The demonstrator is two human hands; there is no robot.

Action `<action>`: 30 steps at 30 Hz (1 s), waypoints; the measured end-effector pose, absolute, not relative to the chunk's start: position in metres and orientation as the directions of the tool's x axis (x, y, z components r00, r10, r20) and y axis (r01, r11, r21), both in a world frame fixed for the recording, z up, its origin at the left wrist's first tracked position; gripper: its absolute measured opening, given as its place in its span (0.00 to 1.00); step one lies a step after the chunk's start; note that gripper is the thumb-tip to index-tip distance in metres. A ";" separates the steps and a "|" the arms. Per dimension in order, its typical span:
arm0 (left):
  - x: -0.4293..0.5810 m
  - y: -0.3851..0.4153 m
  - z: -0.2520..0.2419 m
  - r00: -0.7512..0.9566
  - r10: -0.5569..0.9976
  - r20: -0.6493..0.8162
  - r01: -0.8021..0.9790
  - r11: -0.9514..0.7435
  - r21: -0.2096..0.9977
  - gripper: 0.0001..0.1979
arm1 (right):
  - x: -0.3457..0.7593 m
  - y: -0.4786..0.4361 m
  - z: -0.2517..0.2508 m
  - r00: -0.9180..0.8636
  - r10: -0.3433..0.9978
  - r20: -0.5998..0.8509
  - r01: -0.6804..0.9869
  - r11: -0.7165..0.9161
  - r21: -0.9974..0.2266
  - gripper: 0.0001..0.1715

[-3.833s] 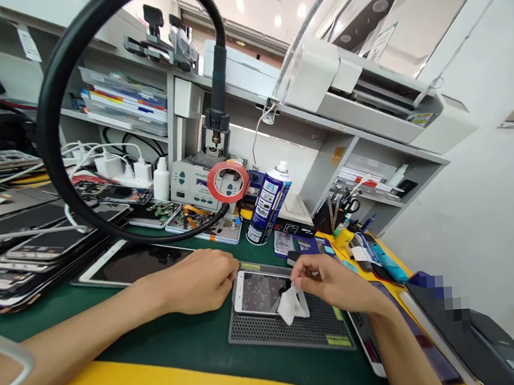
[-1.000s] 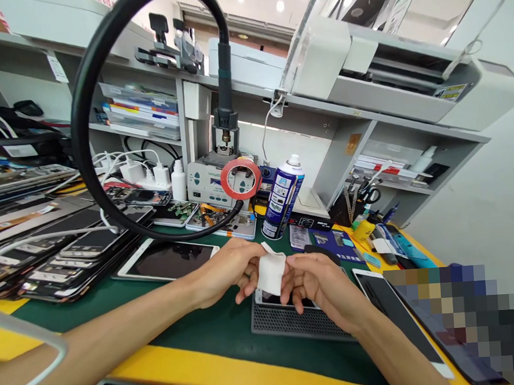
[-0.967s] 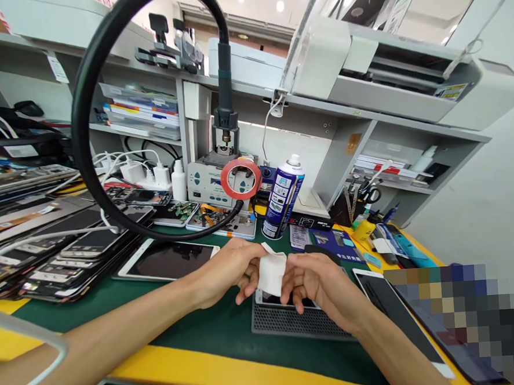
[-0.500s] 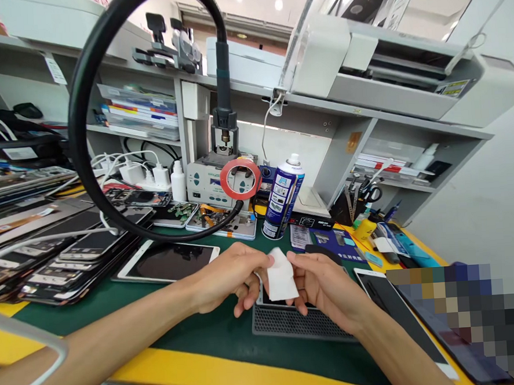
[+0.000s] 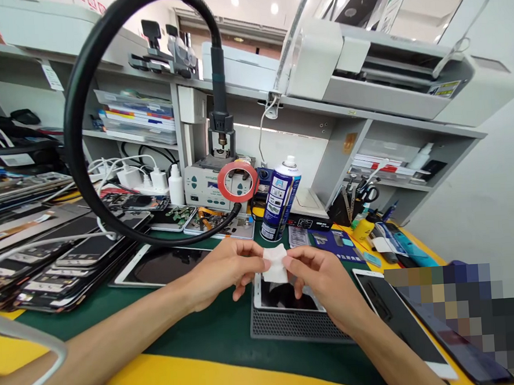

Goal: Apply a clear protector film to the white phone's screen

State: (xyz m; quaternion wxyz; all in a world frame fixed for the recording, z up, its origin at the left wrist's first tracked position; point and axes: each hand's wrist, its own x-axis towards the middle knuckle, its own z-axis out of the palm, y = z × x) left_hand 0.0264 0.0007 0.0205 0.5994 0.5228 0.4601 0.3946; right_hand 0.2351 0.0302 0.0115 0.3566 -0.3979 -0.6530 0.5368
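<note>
Both my hands hold a small white wipe [image 5: 275, 265] above the bench. My left hand [image 5: 220, 271] pinches its left edge, and my right hand [image 5: 318, 277] pinches its right edge. Below them a white-framed phone [image 5: 285, 296] with a dark screen lies face up on a grey grid mat [image 5: 291, 325]. The wipe is folded small and hangs just over the phone's top end.
A blue spray can [image 5: 280, 199] stands behind the phone, beside a red tape roll [image 5: 237, 181] and a grey station [image 5: 203, 184]. A white tablet [image 5: 159, 266] and stacked screens [image 5: 47, 257] lie left. Another phone [image 5: 399, 317] and tools [image 5: 386, 245] lie right. A black ring hose [image 5: 78, 110] arcs overhead.
The wipe was on the phone under my right hand 3.8 s ago; both hands have since lifted it. In the last second it has been folded smaller, uncovering the phone's screen.
</note>
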 end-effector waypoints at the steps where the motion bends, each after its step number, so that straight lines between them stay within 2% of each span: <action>1: 0.027 0.001 0.021 0.256 0.958 -0.128 0.015 0.129 0.992 0.11 | 0.235 0.031 0.011 -0.418 0.907 0.053 0.144 0.124 -0.982 0.17; 8: 0.025 0.003 0.016 0.173 0.985 -0.028 0.109 0.009 0.994 0.13 | 0.236 0.033 0.010 -0.340 0.926 0.163 0.206 0.242 -0.948 0.17; 16: 0.027 0.000 0.019 0.116 0.968 0.224 0.256 -0.247 0.935 0.15 | 0.237 0.034 0.012 -0.329 0.941 0.075 0.192 0.144 -0.971 0.21; 19: 0.028 -0.001 0.017 0.141 0.966 0.217 0.212 -0.244 0.946 0.14 | 0.238 0.033 0.013 -0.335 0.940 0.063 0.155 0.120 -0.981 0.21; 25: 0.029 0.002 0.010 0.187 0.964 0.190 0.166 -0.221 0.961 0.14 | 0.239 0.030 0.014 -0.456 0.889 0.053 -0.071 0.023 -0.997 0.12; 28: 0.029 0.001 0.009 0.213 0.959 0.185 0.151 -0.219 0.964 0.15 | 0.239 0.029 0.011 -0.496 0.867 0.037 -0.027 0.027 -0.999 0.23; 30: 0.030 0.000 0.010 0.218 0.959 0.180 0.145 -0.215 0.966 0.14 | 0.239 0.030 0.010 -0.504 0.863 0.019 0.073 0.065 -0.995 0.23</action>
